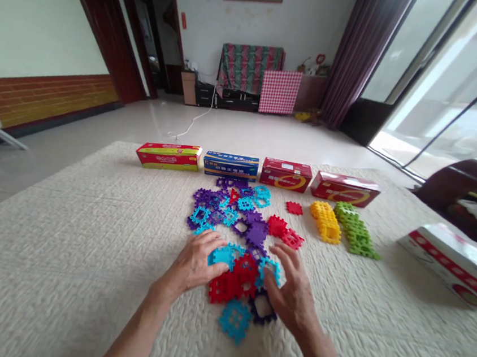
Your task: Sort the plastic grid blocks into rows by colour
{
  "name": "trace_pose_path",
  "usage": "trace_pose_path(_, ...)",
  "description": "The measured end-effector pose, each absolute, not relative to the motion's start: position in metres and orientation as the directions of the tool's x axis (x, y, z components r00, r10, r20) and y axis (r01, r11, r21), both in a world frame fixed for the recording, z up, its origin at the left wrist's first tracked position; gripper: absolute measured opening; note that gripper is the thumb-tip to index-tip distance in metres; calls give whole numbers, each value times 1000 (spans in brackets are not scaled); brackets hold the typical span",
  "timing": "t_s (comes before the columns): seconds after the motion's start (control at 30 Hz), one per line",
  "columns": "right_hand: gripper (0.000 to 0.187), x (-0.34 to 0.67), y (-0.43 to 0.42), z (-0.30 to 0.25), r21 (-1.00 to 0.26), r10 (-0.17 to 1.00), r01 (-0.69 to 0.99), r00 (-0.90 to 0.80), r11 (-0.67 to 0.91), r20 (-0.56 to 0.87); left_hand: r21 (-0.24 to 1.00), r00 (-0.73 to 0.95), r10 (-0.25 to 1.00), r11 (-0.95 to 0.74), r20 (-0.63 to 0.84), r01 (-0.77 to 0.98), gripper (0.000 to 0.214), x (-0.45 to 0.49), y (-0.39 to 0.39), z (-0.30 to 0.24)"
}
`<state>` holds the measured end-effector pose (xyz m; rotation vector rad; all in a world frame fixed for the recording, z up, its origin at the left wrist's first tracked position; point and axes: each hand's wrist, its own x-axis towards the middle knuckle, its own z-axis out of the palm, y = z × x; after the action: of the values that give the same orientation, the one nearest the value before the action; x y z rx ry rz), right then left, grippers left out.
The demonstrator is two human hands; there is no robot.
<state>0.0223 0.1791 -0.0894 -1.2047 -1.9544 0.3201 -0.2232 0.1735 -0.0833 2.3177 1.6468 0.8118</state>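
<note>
My left hand is at the left side of a pile of flat plastic interlocking tiles, with its fingers and thumb spread around a light blue tile. My right hand faces it from the other side, fingers apart, its thumb over another light blue tile. Whether either hand presses on these tiles I cannot tell. Between the hands lie red tiles. Nearer to me are a light blue tile and a dark purple one. Beyond the hands, purple tiles mix with light blue ones.
Several boxes stand along the far edge: a red-and-yellow box, a blue box and red boxes. Right of the pile lie red tiles, a yellow row and a green row. A white-and-red box lies far right.
</note>
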Motion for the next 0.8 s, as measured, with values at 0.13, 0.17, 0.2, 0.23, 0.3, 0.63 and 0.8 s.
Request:
trace_pose_path(0.13, 53, -7, 143, -91, -537, 871, 693, -308, 481, 383, 508, 119, 928, -297, 353, 809, 28, -201, 181, -73)
trace_pose_path(0.17, 59, -12, 138, -93, -525, 877, 708, -313, 472, 365, 518, 94, 929, -281, 358, 808, 27, -197, 181, -72)
trace_pose_path(0.2, 65, -17, 136, -95, -513, 882, 723, -315, 463, 352, 520, 81, 931, -269, 355, 811, 26, -194, 179, -73)
trace_pose_path(0.23, 70, -21, 135, -98, -501, 885, 736, -314, 455, 343, 514, 76, 935, -258, 347, 818, 27, -192, 177, -74)
trace_pose_path(0.3, 77, -27, 136, -102, -472, 893, 764, -312, 439, 326, 495, 71, 943, -234, 326, 837, 29, -190, 171, -79)
trace_pose_path(0.63, 84, -40, 153, -110, -437, 893, 782, -350, 445, 285, 511, 16, 946, -190, 325, 838, 33, -187, 171, -104)
trace_pose_path(0.8, 72, -38, 157, -113, -456, 890, 766, -356, 453, 286, 563, -177, 872, -129, 457, 816, 28, -182, 176, -111)
